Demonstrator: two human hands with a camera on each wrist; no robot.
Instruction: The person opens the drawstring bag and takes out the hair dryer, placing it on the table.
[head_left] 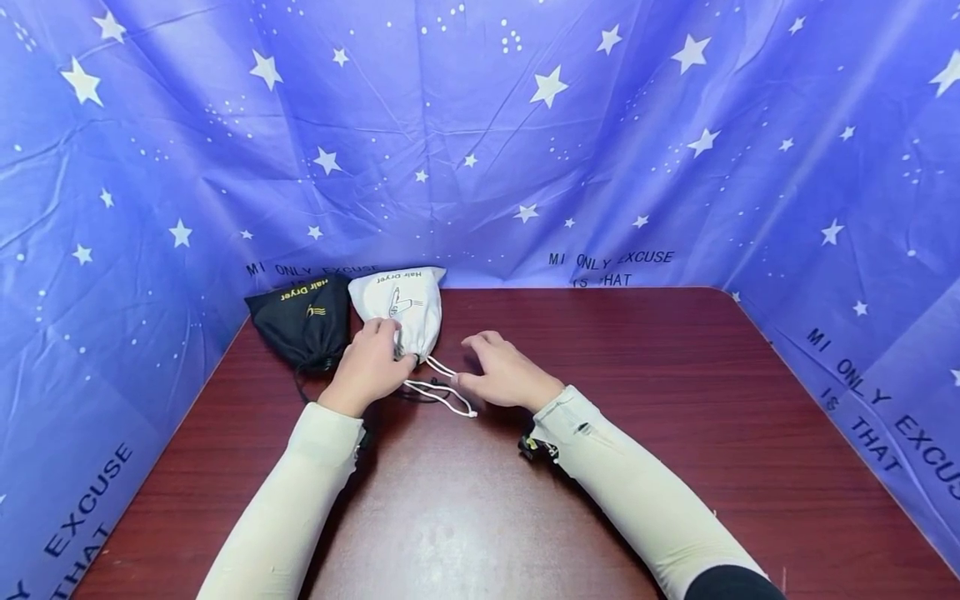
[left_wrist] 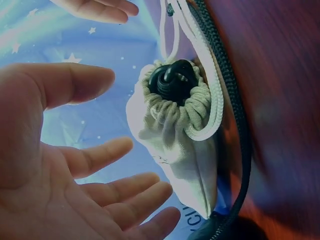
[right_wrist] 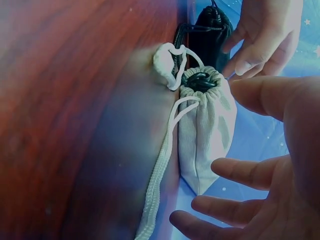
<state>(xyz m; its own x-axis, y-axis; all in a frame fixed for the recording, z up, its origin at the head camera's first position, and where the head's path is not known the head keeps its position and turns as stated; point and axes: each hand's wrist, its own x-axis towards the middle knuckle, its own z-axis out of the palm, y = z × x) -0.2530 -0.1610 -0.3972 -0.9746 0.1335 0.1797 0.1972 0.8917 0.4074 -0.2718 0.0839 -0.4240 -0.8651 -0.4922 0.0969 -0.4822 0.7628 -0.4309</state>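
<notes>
A white cloth drawstring bag (head_left: pixel 417 323) printed "Hair Dryer" in dark letters lies at the far left of a glossy reddish-brown wood-grain table (head_left: pixel 600 358), its gathered mouth facing the near side. A person's left hand (head_left: pixel 367 368) reaches over the bag's near left part, fingers apart and gripping nothing; whether the fingertips touch the cloth cannot be told. The right hand (head_left: pixel 512 372), thumb and fingers likewise spread and holding nothing, is poised just right of the bag, its thumb near the braided white cord (right_wrist: pixel 161 160) that trails from the mouth.

The bag's fabric puckers into soft, rounded folds around a smooth, coiled black cable (right_wrist: pixel 201 80) showing in the mouth, while the body tapers to a pointed corner. The white bag sits near the left hand's fingertips and to the left of the right hand.

Just left of it, a black cloth drawstring bag (head_left: pixel 303 321) bears the same words in yellow, with a woven black cord (left_wrist: pixel 244 140) running out on the near side. Pale fabric sleeves (head_left: pixel 277 492) cover both forearms. Behind rises a creased blue-violet cloth backdrop (head_left: pixel 480 100) patterned with white stars.
</notes>
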